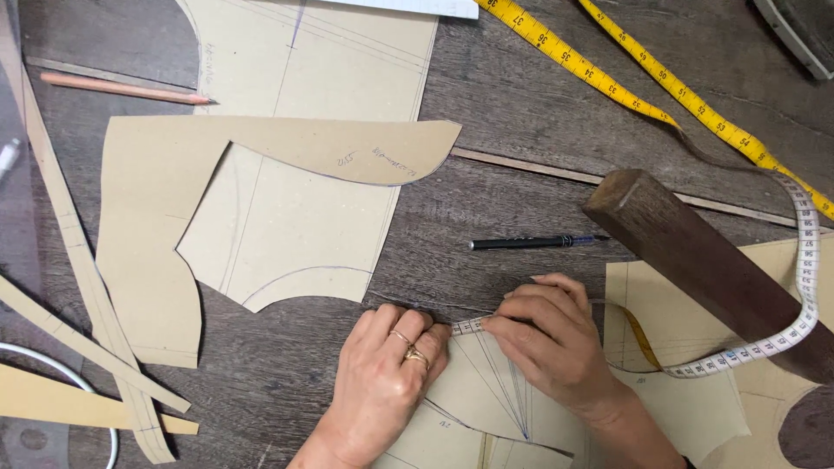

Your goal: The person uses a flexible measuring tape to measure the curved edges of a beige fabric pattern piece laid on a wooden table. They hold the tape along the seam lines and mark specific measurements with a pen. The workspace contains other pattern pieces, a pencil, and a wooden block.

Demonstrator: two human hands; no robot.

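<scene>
**Q:** Bare fingers first — what were they doing?

**A:** Both hands pressed on a tan paper pattern piece with pencilled fan lines (486, 382) at the table's near edge. The left hand (382, 382), wearing gold rings, lay flat with its fingers together, pinning the paper. The right hand (552, 339) had its fingertips (495, 323) pinched on the white end of a flexible measuring tape (764, 347), held along the paper's upper curved edge between the two hands.

**Q:** Where did the tape run from there?

**A:** It passed under the right hand, looped right over more tan paper, rose beside a dark wooden block (704, 260), then turned yellow and stretched toward the top edge.

**Q:** What lay nearest beyond the hands?

**A:** A black pen (534, 242) rested on the dark wooden table (504, 104), just above the right hand and apart from it.

**Q:** And farther out?

**A:** To the upper left sat a large tan pattern sheet with a curved cut-out (156, 217), over another tan sheet. A peach-coloured pencil (122, 89) lay at far left, with long narrow paper strips (78, 278) below it.
</scene>
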